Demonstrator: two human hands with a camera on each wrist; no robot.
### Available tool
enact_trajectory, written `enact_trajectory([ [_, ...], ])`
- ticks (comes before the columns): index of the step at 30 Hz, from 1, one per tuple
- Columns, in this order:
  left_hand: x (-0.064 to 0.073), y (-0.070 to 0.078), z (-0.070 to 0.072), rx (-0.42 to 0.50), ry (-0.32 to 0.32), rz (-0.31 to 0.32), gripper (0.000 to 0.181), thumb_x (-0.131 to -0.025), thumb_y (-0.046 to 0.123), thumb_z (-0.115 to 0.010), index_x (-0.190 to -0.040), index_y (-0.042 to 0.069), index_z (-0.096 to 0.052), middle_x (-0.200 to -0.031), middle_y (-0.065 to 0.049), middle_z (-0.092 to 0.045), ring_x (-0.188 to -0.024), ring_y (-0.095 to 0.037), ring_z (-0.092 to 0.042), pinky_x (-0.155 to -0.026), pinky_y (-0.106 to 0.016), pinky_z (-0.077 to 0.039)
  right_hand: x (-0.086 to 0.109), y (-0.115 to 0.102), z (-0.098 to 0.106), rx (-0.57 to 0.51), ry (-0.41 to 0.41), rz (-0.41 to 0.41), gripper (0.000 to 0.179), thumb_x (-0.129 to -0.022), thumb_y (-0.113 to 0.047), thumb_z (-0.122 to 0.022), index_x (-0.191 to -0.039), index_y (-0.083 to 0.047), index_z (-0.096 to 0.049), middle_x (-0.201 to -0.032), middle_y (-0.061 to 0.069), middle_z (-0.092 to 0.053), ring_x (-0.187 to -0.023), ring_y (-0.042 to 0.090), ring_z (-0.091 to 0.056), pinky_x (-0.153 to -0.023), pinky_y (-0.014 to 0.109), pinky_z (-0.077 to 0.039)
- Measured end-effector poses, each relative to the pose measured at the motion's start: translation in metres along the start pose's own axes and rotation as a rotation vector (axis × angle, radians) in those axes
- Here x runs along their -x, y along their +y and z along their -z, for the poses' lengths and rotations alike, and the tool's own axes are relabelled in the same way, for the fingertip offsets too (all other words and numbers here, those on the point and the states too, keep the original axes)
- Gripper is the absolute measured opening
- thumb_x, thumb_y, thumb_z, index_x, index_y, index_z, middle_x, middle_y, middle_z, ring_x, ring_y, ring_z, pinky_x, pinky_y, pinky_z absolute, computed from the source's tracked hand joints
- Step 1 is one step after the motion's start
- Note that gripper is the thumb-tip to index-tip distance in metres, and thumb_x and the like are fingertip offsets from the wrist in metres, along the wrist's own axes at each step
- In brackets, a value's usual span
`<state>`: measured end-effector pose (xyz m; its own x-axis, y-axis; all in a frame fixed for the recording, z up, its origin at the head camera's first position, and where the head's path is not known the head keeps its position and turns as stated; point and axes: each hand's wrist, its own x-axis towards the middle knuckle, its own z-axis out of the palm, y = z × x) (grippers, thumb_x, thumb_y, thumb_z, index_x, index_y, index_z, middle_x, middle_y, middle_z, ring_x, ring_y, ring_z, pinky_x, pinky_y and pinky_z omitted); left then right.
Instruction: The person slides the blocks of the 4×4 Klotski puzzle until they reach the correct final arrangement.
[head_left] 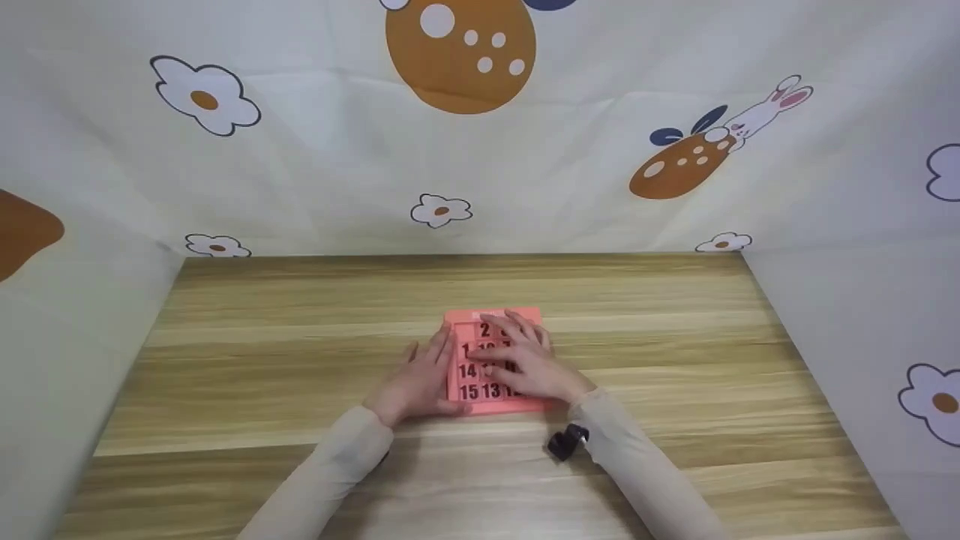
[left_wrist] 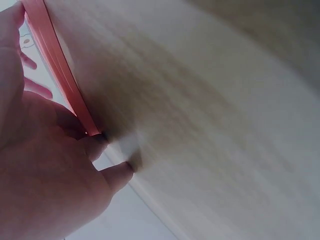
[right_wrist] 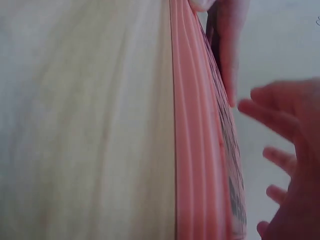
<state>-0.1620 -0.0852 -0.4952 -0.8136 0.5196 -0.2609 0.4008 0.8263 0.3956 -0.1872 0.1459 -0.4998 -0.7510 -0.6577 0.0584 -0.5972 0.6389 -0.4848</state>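
Observation:
A pink number slide puzzle (head_left: 499, 406) lies flat on the table with its black numbers facing up. Numbers such as 2, 14, 15 and 13 show; the top-left slot has no number. My left hand (head_left: 416, 382) holds the puzzle's left side, thumb at the near corner and fingers along the edge. The left wrist view has its thumb and fingers spanning the pink side wall (left_wrist: 65, 75). Over the tiles, my right hand (head_left: 536, 371) spreads its fingers, fingertips right at the numbers and covering several on the right. In the right wrist view these fingers (right_wrist: 280, 122) extend above the tile face.
A wood-grain table (head_left: 300, 292) spreads around the puzzle. Pale cloth (head_left: 322, 157) printed with flowers and carrots hangs behind and at both sides. By the right sleeve (head_left: 630, 450) is a small black object (head_left: 564, 444).

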Motion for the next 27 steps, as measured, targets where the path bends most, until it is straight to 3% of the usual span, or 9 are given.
enact_trajectory([
  [3, 0.0, 0.001, 0.001, 0.01, -0.004, 0.0, 0.115, -0.079, 0.061, -0.069, -0.152, -0.004, -0.007, -0.159, -0.018, 0.005, -0.146, -0.028, -0.003, -0.116, -0.05, -0.006, -0.001, -0.003, -0.001, -0.004, -0.016, 0.018, 0.034, -0.096, -0.032, -0.055, -0.128, -0.027, -0.064, -0.159, 0.006, -0.02, -0.144, 0.039, -0.007, -0.109, 0.064, -0.003],
  [11, -0.002, 0.003, -0.001, -0.001, -0.013, 0.014, 0.116, -0.079, 0.062, -0.068, -0.153, -0.003, -0.005, -0.159, -0.018, 0.005, -0.146, -0.028, -0.002, -0.116, -0.051, -0.007, -0.009, -0.007, -0.002, 0.046, 0.039, -0.105, 0.036, -0.1, -0.033, -0.048, -0.133, -0.024, -0.061, -0.158, 0.008, -0.024, -0.143, 0.041, -0.01, -0.109, 0.064, -0.006],
  [16, -0.002, 0.003, -0.001, -0.007, -0.019, 0.021, 0.116, -0.079, 0.062, -0.067, -0.153, -0.001, -0.004, -0.159, -0.017, 0.006, -0.146, -0.028, -0.002, -0.116, -0.05, -0.006, -0.01, -0.004, -0.003, 0.052, 0.043, -0.103, 0.041, -0.1, -0.033, -0.048, -0.139, -0.022, -0.055, -0.158, 0.009, -0.022, -0.143, 0.04, -0.012, -0.109, 0.063, -0.008],
  [21, -0.002, 0.004, 0.0, -0.007, -0.019, 0.031, 0.117, -0.078, 0.063, -0.067, -0.154, 0.0, -0.004, -0.159, -0.016, 0.007, -0.146, -0.027, -0.002, -0.116, -0.049, -0.006, -0.004, 0.006, -0.001, 0.043, 0.117, -0.103, 0.048, -0.098, -0.028, -0.051, -0.146, -0.022, -0.046, -0.158, 0.013, -0.021, -0.141, 0.04, -0.017, -0.108, 0.064, -0.011],
  [27, -0.003, 0.002, 0.0, 0.0, -0.017, 0.046, 0.119, -0.077, 0.063, -0.069, -0.153, 0.0, -0.004, -0.16, -0.016, 0.006, -0.146, -0.027, -0.002, -0.116, -0.048, -0.005, 0.005, 0.019, 0.007, -0.007, 0.199, -0.136, 0.049, -0.097, -0.022, -0.053, -0.146, -0.018, -0.046, -0.157, 0.015, -0.023, -0.14, 0.041, -0.019, -0.107, 0.063, -0.013],
])
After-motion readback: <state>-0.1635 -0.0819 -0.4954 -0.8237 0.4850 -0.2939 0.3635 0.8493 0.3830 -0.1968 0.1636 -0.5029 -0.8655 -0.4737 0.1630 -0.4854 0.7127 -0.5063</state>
